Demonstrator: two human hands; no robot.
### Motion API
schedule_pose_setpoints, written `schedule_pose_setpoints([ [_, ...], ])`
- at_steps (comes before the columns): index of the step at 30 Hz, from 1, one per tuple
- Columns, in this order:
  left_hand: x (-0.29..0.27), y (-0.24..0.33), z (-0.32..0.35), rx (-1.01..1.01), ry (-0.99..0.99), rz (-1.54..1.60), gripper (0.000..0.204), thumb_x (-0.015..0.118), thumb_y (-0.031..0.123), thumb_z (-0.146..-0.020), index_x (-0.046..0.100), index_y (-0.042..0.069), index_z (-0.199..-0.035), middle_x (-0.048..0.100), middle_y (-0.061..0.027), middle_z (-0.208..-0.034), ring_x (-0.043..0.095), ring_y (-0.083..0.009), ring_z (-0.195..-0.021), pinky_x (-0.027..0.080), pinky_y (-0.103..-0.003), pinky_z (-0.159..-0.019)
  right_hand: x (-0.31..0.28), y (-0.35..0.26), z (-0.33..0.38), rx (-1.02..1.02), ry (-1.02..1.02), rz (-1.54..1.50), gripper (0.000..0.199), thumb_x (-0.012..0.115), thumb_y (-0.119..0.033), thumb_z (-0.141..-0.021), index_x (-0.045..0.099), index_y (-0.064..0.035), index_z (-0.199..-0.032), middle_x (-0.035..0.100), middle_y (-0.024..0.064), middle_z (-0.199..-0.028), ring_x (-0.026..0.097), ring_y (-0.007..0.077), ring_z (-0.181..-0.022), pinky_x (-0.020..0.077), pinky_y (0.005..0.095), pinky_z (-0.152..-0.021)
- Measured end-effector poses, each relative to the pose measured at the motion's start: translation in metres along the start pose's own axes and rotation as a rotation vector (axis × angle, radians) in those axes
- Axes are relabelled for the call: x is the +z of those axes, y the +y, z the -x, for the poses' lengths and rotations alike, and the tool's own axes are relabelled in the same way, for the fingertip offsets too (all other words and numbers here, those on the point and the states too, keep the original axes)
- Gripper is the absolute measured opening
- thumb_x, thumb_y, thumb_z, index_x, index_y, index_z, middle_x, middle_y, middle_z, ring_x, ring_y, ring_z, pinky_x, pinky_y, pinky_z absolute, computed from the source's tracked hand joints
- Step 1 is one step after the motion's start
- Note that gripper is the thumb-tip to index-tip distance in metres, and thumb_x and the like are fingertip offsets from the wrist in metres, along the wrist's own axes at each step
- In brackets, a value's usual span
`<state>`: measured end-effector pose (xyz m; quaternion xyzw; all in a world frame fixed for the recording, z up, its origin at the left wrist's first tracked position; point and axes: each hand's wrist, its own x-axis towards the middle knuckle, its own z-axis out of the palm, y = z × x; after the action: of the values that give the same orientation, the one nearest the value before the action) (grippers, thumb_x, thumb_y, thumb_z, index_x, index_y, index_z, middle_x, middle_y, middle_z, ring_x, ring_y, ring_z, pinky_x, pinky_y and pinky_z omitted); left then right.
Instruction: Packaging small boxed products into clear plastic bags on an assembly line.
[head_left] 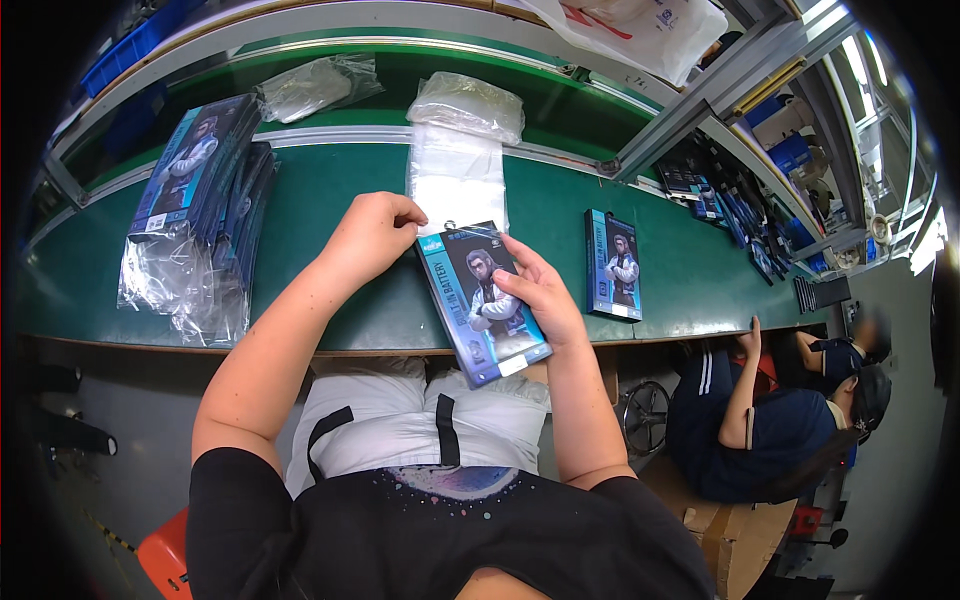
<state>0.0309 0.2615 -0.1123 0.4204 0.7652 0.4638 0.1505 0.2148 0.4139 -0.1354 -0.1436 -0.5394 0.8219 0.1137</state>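
A flat blue printed box (478, 305) with a figure on its front is held tilted over the near edge of the green table (340, 190). My right hand (540, 292) grips its right side, fingers across the front. My left hand (372, 235) pinches the box's top left corner. Just beyond the box lies a stack of clear plastic bags (455, 170).
A pile of the same blue boxes in clear bags (200, 190) sits at the left of the table. One more box (612, 263) lies to the right. A crumpled clear bag (312, 88) is further back. Another seated person (770, 410) is at the right.
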Motion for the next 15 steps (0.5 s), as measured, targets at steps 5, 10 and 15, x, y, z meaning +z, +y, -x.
schedule_pose_setpoints([
  [5,0.007,0.008,0.008,0.167,0.068,-0.171,0.015,0.058,0.0,-0.078,0.066,-0.003,-0.09,0.061,-0.014,-0.08,0.061,-0.0258,-0.072,0.048,-0.034,-0.068,0.018,0.015,0.006,-0.191,0.138,0.077,0.062,0.057,-0.003,-0.085,0.026,0.0064,-0.139,0.051,0.0166,-0.125,0.051,0.0185,-0.112,0.0402,0.0291,-0.095],
  [10,0.017,0.01,0.028,0.531,0.121,-0.389,0.026,0.059,-0.001,-0.077,0.063,0.004,-0.102,0.059,-0.0132,-0.079,0.059,-0.0279,-0.074,0.048,-0.035,-0.067,0.028,0.009,0.014,-0.14,0.301,0.093,0.041,0.058,-0.004,-0.086,0.041,0.0083,-0.122,0.057,0.0171,-0.114,0.058,0.0169,-0.099,0.0473,0.0271,-0.084],
  [15,0.013,0.022,0.043,0.058,-0.054,0.182,0.032,0.064,0.011,-0.084,0.058,0.003,-0.114,0.063,-0.0074,-0.096,0.06,-0.0142,-0.087,0.049,-0.029,-0.072,0.032,-0.003,0.027,-0.177,0.354,-0.054,0.018,0.066,-0.005,-0.082,0.05,-0.0015,-0.087,0.065,0.0117,-0.082,0.061,0.0111,-0.066,0.0506,0.0243,-0.061],
])
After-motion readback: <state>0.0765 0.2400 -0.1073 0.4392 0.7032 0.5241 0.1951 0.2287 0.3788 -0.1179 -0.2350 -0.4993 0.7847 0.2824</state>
